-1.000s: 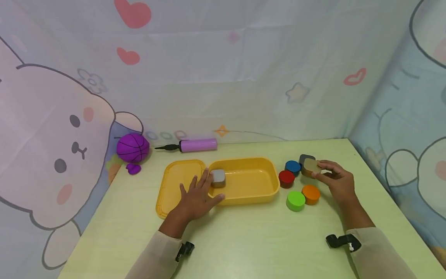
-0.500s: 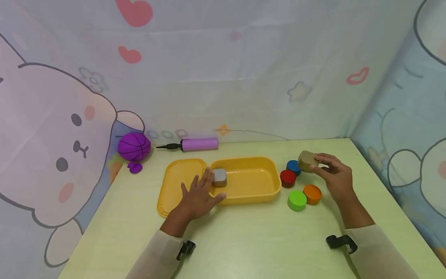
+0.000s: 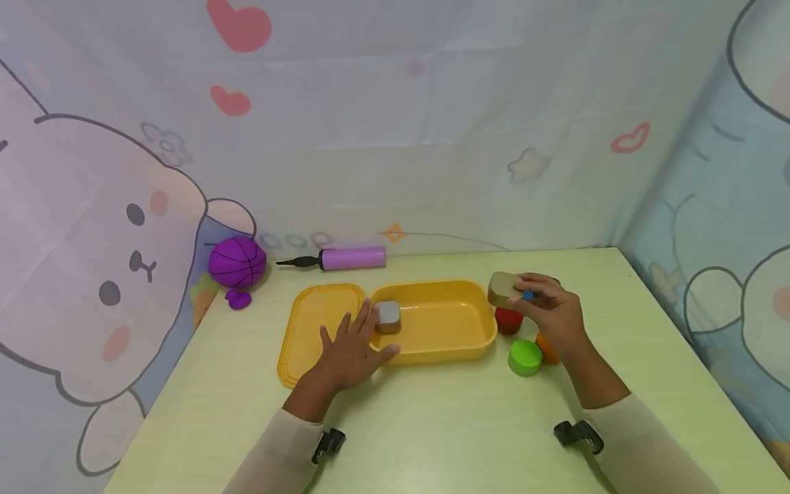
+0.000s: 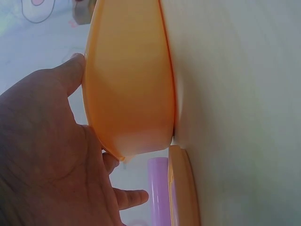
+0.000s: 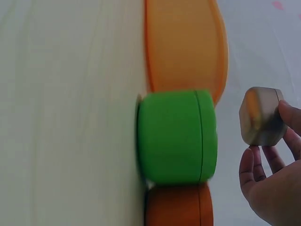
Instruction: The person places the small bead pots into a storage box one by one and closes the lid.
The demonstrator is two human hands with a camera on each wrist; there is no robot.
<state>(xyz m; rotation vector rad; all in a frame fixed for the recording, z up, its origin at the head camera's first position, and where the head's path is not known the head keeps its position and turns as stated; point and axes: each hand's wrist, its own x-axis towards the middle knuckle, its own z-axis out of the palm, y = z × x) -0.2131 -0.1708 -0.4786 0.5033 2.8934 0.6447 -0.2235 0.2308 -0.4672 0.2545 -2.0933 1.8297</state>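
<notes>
A gold rounded-square tin [image 3: 505, 289] is pinched between the thumb and fingers of my right hand [image 3: 552, 315], raised over the right rim of the yellow plastic box [image 3: 441, 355]. In the right wrist view the tin [image 5: 261, 116] is held off the table. My left hand [image 3: 348, 353] lies with spread fingers at the box's left end; its thumb touches the front rim. Inside that end sits a silver-grey square tin [image 3: 387, 317]. Just right of the box are a red round tin [image 3: 509, 321] and a blue one [image 3: 527, 295], mostly hidden by my right hand.
A green round tin [image 3: 524, 358] stands against an orange one [image 3: 548, 350], front right. The yellow lid [image 3: 311, 322] lies left of the box. Behind are a purple hand pump [image 3: 352, 258], a purple ball [image 3: 237, 262] and a small purple duck-like figure [image 3: 238, 299].
My right hand has lifted the gold tin off the right side of the table and carried it left to the box's right rim. My left hand has stayed in place.
</notes>
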